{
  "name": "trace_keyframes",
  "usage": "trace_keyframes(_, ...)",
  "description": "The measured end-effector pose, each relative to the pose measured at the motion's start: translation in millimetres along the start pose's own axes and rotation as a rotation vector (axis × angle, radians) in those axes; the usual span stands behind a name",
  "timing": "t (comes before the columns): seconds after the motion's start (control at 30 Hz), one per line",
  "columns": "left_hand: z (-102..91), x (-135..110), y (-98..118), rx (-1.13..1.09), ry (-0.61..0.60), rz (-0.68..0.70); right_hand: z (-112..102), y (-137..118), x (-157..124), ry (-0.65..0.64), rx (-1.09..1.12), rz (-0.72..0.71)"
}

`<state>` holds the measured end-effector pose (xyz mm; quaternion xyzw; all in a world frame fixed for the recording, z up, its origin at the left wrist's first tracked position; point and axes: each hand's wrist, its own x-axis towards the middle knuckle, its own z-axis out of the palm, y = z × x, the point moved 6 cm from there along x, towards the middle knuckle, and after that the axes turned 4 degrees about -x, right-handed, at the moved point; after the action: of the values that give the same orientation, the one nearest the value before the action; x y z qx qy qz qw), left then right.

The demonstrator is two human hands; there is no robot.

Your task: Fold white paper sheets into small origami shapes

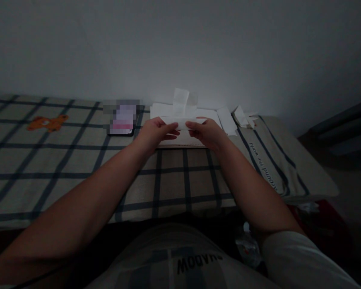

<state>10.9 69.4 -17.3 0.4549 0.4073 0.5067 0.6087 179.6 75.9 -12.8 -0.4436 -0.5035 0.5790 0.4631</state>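
Note:
Between my hands is a narrow strip of white paper (182,123), stretched level above a white paper stack (183,140). My left hand (156,134) pinches its left end between thumb and fingers. At the other end my right hand (209,130) grips it the same way. Just behind the strip, a folded white paper piece (180,100) stands up from the stack, near the wall. Whether that piece joins the strip cannot be made out in the dim light.
A phone (123,118) with a blurred screen lies left of the stack. White paper strips (227,120) and crumpled paper scraps (242,117) lie to the right. The checked cloth (78,160) bears an orange bear figure (47,123). A pale wall (180,48) rises behind; a red container (325,224) stands below right.

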Motion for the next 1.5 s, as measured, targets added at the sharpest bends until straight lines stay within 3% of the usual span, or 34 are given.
trace_keyframes(0.37, -8.5, -4, 10, 0.022, 0.169, 0.127, 10, 11, 3, 0.019, 0.144, 0.018)
trace_keyframes(0.6, -2.4, -6, 2, 0.021, 0.094, 0.026, 13, 11, -1, 0.002, 0.063, 0.0)
trace_keyframes(0.83, -1.8, -12, 5, 0.063, 0.172, 0.073, 18, 11, -1, -0.035, 0.015, -0.023)
trace_keyframes(1.0, 2.0, -16, 8, 0.034, 0.162, 0.084, 20, 9, -3, -0.052, 0.008, -0.033)
trace_keyframes(1.33, -10.0, -9, 6, 0.034, 0.284, 0.157, 20, 15, 1, -0.009, 0.078, -0.014)
trace_keyframes(1.5, -12.1, -7, 6, -0.008, 0.279, 0.159, 21, 11, -1, -0.026, 0.102, -0.033)
